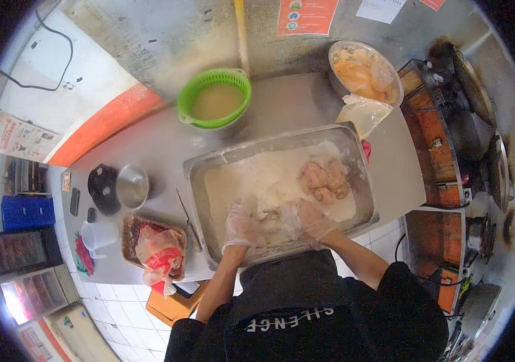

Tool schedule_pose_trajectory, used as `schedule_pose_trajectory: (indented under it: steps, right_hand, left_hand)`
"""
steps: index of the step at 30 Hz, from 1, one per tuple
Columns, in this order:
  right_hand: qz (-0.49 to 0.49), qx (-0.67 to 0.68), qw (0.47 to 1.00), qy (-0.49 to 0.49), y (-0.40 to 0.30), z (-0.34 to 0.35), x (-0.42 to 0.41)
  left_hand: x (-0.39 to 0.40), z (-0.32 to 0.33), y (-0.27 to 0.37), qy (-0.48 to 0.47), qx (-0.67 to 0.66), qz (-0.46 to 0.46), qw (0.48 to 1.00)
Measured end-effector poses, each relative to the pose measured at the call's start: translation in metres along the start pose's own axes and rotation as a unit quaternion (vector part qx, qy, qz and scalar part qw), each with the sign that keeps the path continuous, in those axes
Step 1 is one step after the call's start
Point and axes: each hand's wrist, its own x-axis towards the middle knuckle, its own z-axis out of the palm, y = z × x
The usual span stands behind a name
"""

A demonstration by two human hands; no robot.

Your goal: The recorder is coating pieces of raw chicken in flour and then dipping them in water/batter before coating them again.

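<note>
A large rectangular metal tray (366,181) holds a bed of white flour (257,174). My left hand (240,228), in a clear plastic glove, is in the near-left part of the flour. My right hand (315,221), gloved the same way, reaches into the flour near the middle of the tray. Between them lies a flour-covered lump (272,219), and my right fingers are close to it. Motion and flour blur the fingertips of both hands, so any grip is hidden. Pinkish pieces of raw meat, apparently chicken (325,178), rest in a heap at the tray's right end.
Behind the tray stands a green basket (185,97) with cloudy liquid. A bowl with orange residue (395,90) and a plastic bag (361,115) are at back right. Leftward are a knife (188,217), a steel bowl (133,186), and a tray (130,226) holding a red-and-white bag (160,251).
</note>
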Motion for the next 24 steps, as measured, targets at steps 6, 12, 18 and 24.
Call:
schedule_pose_trajectory:
  steps: [6,12,18,24]
  right_hand:
    - [0.032,0.178,0.983,0.041,-0.029,-0.049,0.019]
    - [0.071,0.176,0.977,0.094,-0.014,-0.048,0.024]
    - [-0.040,0.220,0.973,0.062,-0.005,-0.023,0.044]
    - [0.048,0.130,0.989,0.051,0.001,-0.053,0.031]
  left_hand:
    - [0.010,0.021,-0.015,0.080,-0.057,0.116,0.988]
    - [0.007,-0.030,0.031,0.154,-0.094,0.136,0.974]
    - [0.012,-0.004,0.042,0.108,-0.344,0.118,0.925]
    - [0.005,0.020,-0.004,0.158,-0.217,-0.039,0.962]
